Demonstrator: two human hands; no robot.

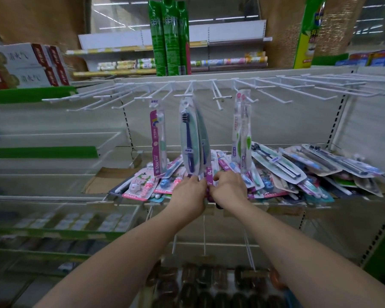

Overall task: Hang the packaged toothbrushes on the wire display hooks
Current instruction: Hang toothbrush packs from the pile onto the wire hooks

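Packaged toothbrushes (276, 167) lie in a loose, overlapping heap on the shelf (320, 202) across the middle and right of the frame, some pink, some pale green, some clear-fronted. Above them a row of white wire display hooks (220, 96) runs along the upper part of the frame, most of them bare. Three hooks near the centre carry stock: a pink-carded pack (157, 138) hangs left of centre, a pair of oval packs with a dark blue brush (190, 138) hangs at centre, and two slim packs with green-handled brushes (242, 130) hang just right of centre.

Both forearms reach up from the bottom of the frame and meet at the front edge of the heap, below the oval packs. The left hand (188, 193) and the right hand (228, 187) have their fingers curled on one narrow purple-edged pack (209, 177) that stands upright between them, so each grip is clamped on it, left fingers at its left edge and right fingers at its right edge. This pack touches the heap behind it; its lower end is hidden by the hands.

Green boxes (169, 38) stand on the shelf top at upper centre, and red-and-white cartons (27, 65) sit at upper left.
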